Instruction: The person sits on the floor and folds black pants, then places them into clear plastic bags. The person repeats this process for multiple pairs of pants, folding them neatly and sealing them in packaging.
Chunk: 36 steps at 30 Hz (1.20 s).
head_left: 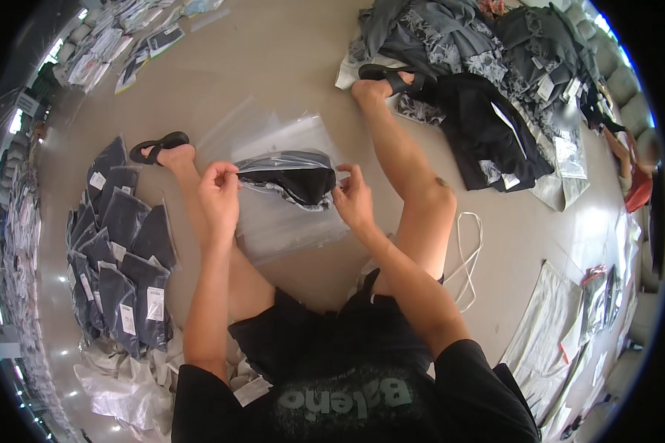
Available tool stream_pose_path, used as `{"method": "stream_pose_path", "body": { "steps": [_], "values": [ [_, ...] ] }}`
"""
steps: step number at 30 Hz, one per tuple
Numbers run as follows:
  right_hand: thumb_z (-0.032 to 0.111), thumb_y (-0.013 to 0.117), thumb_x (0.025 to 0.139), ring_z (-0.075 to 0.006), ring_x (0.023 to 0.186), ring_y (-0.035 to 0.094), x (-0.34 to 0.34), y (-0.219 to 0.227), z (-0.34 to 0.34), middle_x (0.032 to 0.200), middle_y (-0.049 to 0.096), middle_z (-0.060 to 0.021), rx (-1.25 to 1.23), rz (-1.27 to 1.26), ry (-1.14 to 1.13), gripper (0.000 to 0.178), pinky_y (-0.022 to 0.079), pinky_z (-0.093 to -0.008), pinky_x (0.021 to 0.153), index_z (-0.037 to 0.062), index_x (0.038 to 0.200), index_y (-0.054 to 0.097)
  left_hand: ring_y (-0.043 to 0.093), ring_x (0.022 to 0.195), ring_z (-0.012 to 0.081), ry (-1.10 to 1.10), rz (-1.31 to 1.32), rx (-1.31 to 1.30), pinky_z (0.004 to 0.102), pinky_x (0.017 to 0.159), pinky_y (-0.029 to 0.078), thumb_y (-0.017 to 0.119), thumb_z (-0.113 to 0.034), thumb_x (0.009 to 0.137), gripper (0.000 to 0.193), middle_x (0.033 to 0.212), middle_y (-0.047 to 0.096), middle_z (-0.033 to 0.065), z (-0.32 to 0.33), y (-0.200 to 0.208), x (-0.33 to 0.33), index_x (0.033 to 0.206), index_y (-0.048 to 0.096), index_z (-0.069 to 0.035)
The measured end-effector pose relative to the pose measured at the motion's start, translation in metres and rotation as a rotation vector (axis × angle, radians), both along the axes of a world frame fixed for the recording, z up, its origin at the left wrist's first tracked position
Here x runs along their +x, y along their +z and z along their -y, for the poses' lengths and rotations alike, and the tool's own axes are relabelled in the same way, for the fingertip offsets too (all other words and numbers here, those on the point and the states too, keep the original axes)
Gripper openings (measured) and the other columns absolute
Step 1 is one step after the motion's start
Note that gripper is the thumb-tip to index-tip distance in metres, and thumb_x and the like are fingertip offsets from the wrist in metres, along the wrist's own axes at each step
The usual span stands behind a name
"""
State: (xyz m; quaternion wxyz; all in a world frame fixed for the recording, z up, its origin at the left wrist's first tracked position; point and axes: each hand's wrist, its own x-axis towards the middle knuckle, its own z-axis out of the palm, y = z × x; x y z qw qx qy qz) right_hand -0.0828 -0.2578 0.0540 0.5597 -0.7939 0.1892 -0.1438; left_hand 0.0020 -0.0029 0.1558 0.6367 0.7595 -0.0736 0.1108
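The scene is lit evenly and fairly brightly from overhead; only soft, faint shadows are cast on the beige floor (pixel 273 59). Small bright spots of glare are seen along the far-left rim, and a sheen is caught on the clear plastic bags (pixel 288 221). Straight lines are bent strongly toward the black circular border. Slight softness is noted at the far right edge.

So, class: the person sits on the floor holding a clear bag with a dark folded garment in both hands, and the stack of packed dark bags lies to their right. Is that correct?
Not quite. The stack of packed dark bags lies to the person's left, as the head view shows. The rest stands: seated on the floor, the left hand and right hand hold the clear bag with the dark folded garment.
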Motion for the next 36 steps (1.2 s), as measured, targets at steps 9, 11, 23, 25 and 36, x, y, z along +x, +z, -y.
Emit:
{"method": "stream_pose_path", "body": {
  "steps": [9, 11, 23, 25, 36],
  "values": [
    [0.019, 0.072, 0.088, -0.0289, 0.085, 0.067, 0.035, 0.081, 0.023, 0.088, 0.068, -0.0101, -0.290, 0.019, 0.098, 0.044, 0.055, -0.0407, 0.080, 0.0143, 0.132, 0.073, 0.061, 0.069, 0.0092, 0.116, -0.129, -0.162, 0.0244, 0.064, 0.049, 0.068, 0.002, 0.099, 0.006, 0.085, 0.065, 0.0002, -0.025, 0.009, 0.038, 0.099, 0.073, -0.002],
    [0.019, 0.074, 0.089, -0.0283, 0.087, 0.067, 0.039, 0.082, 0.032, 0.094, 0.069, -0.0111, -0.544, 0.315, 0.093, 0.049, 0.056, -0.0407, 0.083, 0.0143, 0.138, 0.070, 0.061, 0.069, 0.0095, 0.106, -0.154, -0.131, 0.0246, 0.063, 0.049, 0.068, 0.001, 0.100, 0.005, 0.085, 0.065, 0.0003, -0.018, 0.011, 0.037, 0.099, 0.073, -0.002],
    [0.016, 0.074, 0.087, -0.0344, 0.085, 0.073, 0.032, 0.035, 0.028, 0.094, 0.074, -0.0127, -0.327, 0.104, 0.489, 0.033, 0.058, -0.0454, 0.077, 0.0115, 0.120, 0.076, 0.058, 0.068, 0.0091, 0.050, -0.150, -0.235, 0.0241, 0.062, 0.046, 0.067, 0.003, 0.098, 0.005, 0.081, 0.062, 0.0018, -0.008, -0.005, 0.018, 0.096, 0.070, 0.000],
    [0.014, 0.070, 0.089, -0.0365, 0.087, 0.073, 0.028, 0.036, 0.030, 0.099, 0.074, -0.0127, -0.433, 0.129, 0.359, 0.026, 0.059, -0.0472, 0.077, 0.0120, 0.113, 0.079, 0.057, 0.067, 0.0085, 0.023, -0.123, -0.227, 0.0236, 0.061, 0.045, 0.067, 0.004, 0.098, 0.006, 0.080, 0.062, 0.0013, -0.019, -0.012, 0.025, 0.095, 0.071, 0.000],
    [0.017, 0.081, 0.089, -0.0332, 0.086, 0.073, 0.035, 0.133, 0.049, 0.098, 0.074, -0.0113, -0.033, 0.037, 0.472, 0.019, 0.060, -0.0414, 0.079, 0.0075, 0.106, 0.082, 0.057, 0.071, 0.0075, 0.071, -0.315, -0.427, 0.0220, 0.061, 0.045, 0.069, 0.003, 0.098, 0.011, 0.091, 0.068, 0.0032, -0.051, 0.001, 0.057, 0.107, 0.075, 0.003]
  ]
}}
